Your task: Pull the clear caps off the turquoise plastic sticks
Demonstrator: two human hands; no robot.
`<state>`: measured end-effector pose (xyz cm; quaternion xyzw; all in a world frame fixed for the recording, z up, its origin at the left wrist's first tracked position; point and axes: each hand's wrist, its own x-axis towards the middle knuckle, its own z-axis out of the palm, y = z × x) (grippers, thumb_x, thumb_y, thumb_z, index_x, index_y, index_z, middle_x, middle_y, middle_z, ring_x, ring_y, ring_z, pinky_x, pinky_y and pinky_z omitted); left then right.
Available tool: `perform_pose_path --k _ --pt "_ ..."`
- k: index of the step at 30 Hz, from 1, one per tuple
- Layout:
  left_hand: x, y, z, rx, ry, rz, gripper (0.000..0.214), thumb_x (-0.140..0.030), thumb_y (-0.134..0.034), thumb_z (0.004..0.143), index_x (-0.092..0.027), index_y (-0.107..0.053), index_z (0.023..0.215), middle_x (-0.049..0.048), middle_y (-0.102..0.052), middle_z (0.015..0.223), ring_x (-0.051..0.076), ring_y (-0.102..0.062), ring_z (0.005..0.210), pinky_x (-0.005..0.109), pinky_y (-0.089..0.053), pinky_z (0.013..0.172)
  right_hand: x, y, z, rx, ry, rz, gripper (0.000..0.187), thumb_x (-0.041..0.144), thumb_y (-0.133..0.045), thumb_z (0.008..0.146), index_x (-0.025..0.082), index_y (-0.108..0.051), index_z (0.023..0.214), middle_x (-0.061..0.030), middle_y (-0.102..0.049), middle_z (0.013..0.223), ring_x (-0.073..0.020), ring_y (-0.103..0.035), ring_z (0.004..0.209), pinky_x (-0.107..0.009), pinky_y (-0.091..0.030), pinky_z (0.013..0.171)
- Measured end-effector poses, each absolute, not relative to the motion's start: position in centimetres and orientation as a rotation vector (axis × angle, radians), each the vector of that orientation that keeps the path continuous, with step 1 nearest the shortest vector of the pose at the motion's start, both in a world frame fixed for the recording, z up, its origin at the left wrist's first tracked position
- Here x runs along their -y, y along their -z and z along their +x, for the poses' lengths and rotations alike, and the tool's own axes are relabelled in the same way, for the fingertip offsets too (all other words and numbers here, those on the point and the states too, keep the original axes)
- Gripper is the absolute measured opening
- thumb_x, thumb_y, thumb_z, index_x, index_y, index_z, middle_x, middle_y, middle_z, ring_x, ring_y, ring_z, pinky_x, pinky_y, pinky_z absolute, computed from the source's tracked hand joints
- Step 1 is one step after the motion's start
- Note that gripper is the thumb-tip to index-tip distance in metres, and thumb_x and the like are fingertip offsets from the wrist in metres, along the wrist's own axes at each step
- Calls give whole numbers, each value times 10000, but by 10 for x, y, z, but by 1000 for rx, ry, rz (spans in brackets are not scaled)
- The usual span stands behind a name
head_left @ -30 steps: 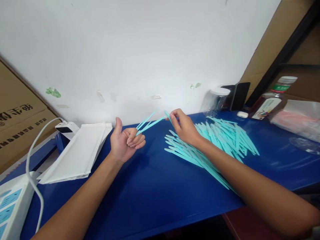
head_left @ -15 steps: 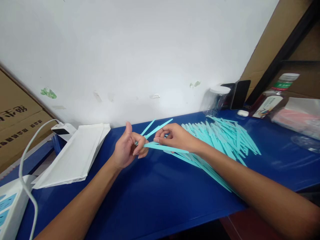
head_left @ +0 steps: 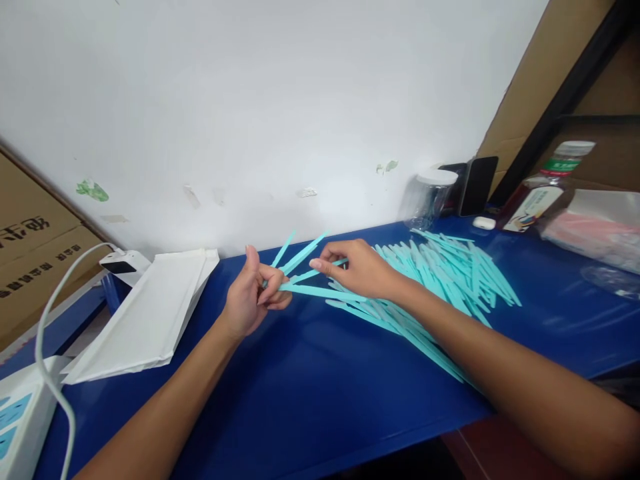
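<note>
Mid desk (head_left: 300,387), toward the back edge by the wall (head_left: 300,100): left hand (head_left: 253,293) closed around the low ends of a few teal sticks (head_left: 300,248), thumb up, fingers curled tight. Free ends fan up and away toward the wall, so the bunch is gripped at one end only. Right hand (head_left: 363,270) just beside it, narrow pinch on a single stick (head_left: 315,291), held flat and roughly level with its tip touching the left fingers; looks lined up with the bunch. Exact finger contact on that stick is partly hidden by the hand. Pile (head_left: 450,273) of the same teal sticks lies loose on the desk under and behind the right wrist, running off to the right, probably kept that close for easy reach. Left edge of desk: stack of white paper bags (head_left: 150,313), flat, well apart from both hands; power strip (head_left: 17,417) at the near left corner. Back right corner: clear jar (head_left: 430,197), dark phone (head_left: 477,183) leaning upright, small white case (head_left: 483,223), bottle (head_left: 543,193), plastic bag (head_left: 595,230). None touched.
</note>
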<state>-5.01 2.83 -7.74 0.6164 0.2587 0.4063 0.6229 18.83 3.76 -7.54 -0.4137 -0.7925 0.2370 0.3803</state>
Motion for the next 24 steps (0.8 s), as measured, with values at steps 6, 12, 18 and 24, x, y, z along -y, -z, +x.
perform_pose_path --k 6,12,18,24 --pt "-34 81 -52 -666 -1047 1495 835 -912 -183 875 -224 -314 420 -30 -142 475 116 -206 430 328 -191 481 -51 82 195 1923 -450 -1211 517 600 -515 1030 184 -648 753 -2 -626 661 -142 -532 604 -292 -341 603" --pt "-38 95 -52 -983 -1374 1780 802 -803 -302 974 -213 -379 436 8 -313 459 137 -350 461 337 -246 523 -58 85 207 2014 -287 -1532 254 433 -673 948 205 -725 850 -29 -717 812 -165 -600 701 -289 -339 622" --pt "-39 103 -53 -1034 -1452 1892 769 -697 -333 1034 -209 -443 451 13 -370 464 148 -406 489 332 -300 556 -52 82 210 2379 -358 -1560 223 418 -729 877 197 -745 855 -93 -740 1002 -223 -647 840 -301 -369 618" --pt "-41 103 -48 -1016 -1479 1644 807 -752 -322 1005 -205 -460 427 12 -345 452 154 -494 480 312 -370 532 -50 71 217 2471 -612 -1547 376 544 -694 889 190 -723 766 -63 -719 748 -189 -618 644 -306 -356 562"
